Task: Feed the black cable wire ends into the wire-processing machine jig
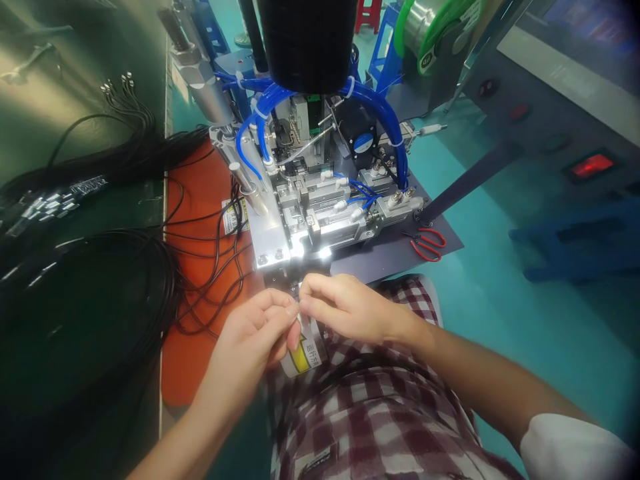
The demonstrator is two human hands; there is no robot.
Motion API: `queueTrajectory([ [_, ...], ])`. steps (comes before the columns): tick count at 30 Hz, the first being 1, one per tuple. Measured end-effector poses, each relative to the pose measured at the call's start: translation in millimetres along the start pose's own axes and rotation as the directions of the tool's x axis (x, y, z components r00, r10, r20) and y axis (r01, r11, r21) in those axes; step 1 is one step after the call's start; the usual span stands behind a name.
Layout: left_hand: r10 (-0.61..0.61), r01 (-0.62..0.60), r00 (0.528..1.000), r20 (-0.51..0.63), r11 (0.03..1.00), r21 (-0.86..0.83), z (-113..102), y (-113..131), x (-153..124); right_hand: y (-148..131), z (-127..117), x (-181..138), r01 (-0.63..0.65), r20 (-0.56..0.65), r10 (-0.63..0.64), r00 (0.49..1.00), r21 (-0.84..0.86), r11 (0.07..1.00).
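My left hand (263,327) and my right hand (345,307) meet fingertip to fingertip in front of the machine's near end. Both are closed in a pinch. Whatever sits between the fingertips is too small and hidden to make out. Just beyond them stands a metal machine (325,220) with blue air hoses (385,120) and a brightly lit front edge. Below the fingers, a label with a yellow arrow (300,359) shows on the machine's near face. Black cables (220,267) run over the orange mat (187,373) left of my hands.
Coiled black cables (170,280) cover the dark green bench at left, with metal-ended connectors (63,203) among them. Red-handled pliers (427,245) lie at the machine's right. A green solder spool (420,30) hangs at upper right, near a control box (560,100) with a lit red switch.
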State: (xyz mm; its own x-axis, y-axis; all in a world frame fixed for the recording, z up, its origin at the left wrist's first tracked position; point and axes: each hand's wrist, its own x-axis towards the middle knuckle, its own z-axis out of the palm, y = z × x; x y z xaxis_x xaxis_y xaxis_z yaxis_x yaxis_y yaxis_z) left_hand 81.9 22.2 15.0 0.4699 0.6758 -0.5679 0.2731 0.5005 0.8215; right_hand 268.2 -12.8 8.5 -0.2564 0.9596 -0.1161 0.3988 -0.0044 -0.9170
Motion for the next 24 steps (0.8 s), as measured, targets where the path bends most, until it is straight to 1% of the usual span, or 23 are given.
queueTrajectory([
  [2, -0.012, 0.012, 1.0, 0.012, 1.0, 0.005, 0.5, 2.0, 0.3, 0.4, -0.6, 2.3, 0.04, 0.021, -0.04, 0.999, -0.002, 0.999],
  [4, -0.02, 0.02, 0.999, 0.046, 1.0, 0.004, -0.5, 3.7, 1.6, 3.1, 0.6, 3.9, 0.062, 0.032, -0.064, 0.997, 0.055, 0.997],
  [6, -0.026, 0.025, 0.995, 0.096, 1.0, 0.012, -3.0, 4.8, 3.5, 7.3, 3.3, 4.7, 0.075, 0.026, -0.08, 0.996, 0.169, 0.983],
  [8, -0.035, 0.03, 0.993, 0.109, 0.999, 0.045, -6.4, 5.0, 5.3, 11.7, 6.5, 5.0, 0.086, -0.005, -0.088, 0.996, 0.3, 0.95],
  [11, 0.017, -0.019, 1.0, 0.016, 0.99, 0.142, -11.1, 2.2, 6.8, 18.3, 10.5, 5.6, 0.075, -0.057, -0.056, 0.997, 0.445, 0.892],
  [13, 0.111, -0.098, 0.993, -0.046, 0.967, 0.235, -13.0, -1.5, 8.0, 23.0, 11.9, 6.6, 0.048, -0.077, -0.011, 0.997, 0.495, 0.868],
  [14, 0.183, -0.155, 0.981, -0.067, 0.943, 0.294, -13.5, -3.4, 8.8, 25.7, 12.4, 7.2, 0.035, -0.088, 0.011, 0.996, 0.512, 0.858],
  [15, 0.272, -0.226, 0.959, -0.078, 0.903, 0.366, -13.9, -5.4, 10.0, 28.5, 13.0, 8.0, 0.025, -0.1, 0.033, 0.994, 0.526, 0.85],
  [16, 0.38, -0.308, 0.922, -0.075, 0.836, 0.454, -14.2, -7.1, 11.6, 31.4, 13.8, 8.8, 0.016, -0.111, 0.051, 0.992, 0.536, 0.844],
  [17, 0.497, -0.391, 0.866, -0.051, 0.738, 0.55, -14.6, -8.7, 13.3, 34.4, 15.0, 9.8, 0.012, -0.122, 0.065, 0.99, 0.544, 0.839],
  [18, 0.604, -0.463, 0.797, -0.002, 0.614, 0.639, -15.1, -10.1, 15.2, 37.1, 16.6, 10.7, 0.009, -0.134, 0.077, 0.988, 0.549, 0.836],
  [19, 0.686, -0.518, 0.725, 0.066, 0.479, 0.709, -15.7, -11.4, 17.1, 39.6, 18.6, 11.8, 0.008, -0.146, 0.087, 0.985, 0.552, 0.834],
  [20, 0.737, -0.549, 0.661, 0.137, 0.352, 0.758, -16.6, -12.6, 19.0, 41.7, 20.8, 12.8, 0.008, -0.161, 0.098, 0.982, 0.554, 0.833],
  [21, 0.765, -0.564, 0.612, 0.202, 0.243, 0.789, -17.8, -13.7, 20.7, 43.2, 23.2, 13.9, 0.008, -0.177, 0.109, 0.978, 0.557, 0.83],
  [22, 0.776, -0.569, 0.577, 0.254, 0.158, 0.807, -19.2, -14.9, 22.1, 44.2, 25.5, 15.0, 0.009, -0.191, 0.119, 0.974, 0.561, 0.827],
  [23, 0.781, -0.567, 0.551, 0.292, 0.093, 0.819, -20.7, -16.1, 23.4, 44.8, 27.7, 16.1, 0.009, -0.203, 0.129, 0.971, 0.568, 0.823],
  [24, 0.781, -0.561, 0.535, 0.323, 0.043, 0.827, -22.3, -17.3, 24.6, 45.2, 29.6, 17.2, 0.007, -0.208, 0.138, 0.968, 0.573, 0.819],
])
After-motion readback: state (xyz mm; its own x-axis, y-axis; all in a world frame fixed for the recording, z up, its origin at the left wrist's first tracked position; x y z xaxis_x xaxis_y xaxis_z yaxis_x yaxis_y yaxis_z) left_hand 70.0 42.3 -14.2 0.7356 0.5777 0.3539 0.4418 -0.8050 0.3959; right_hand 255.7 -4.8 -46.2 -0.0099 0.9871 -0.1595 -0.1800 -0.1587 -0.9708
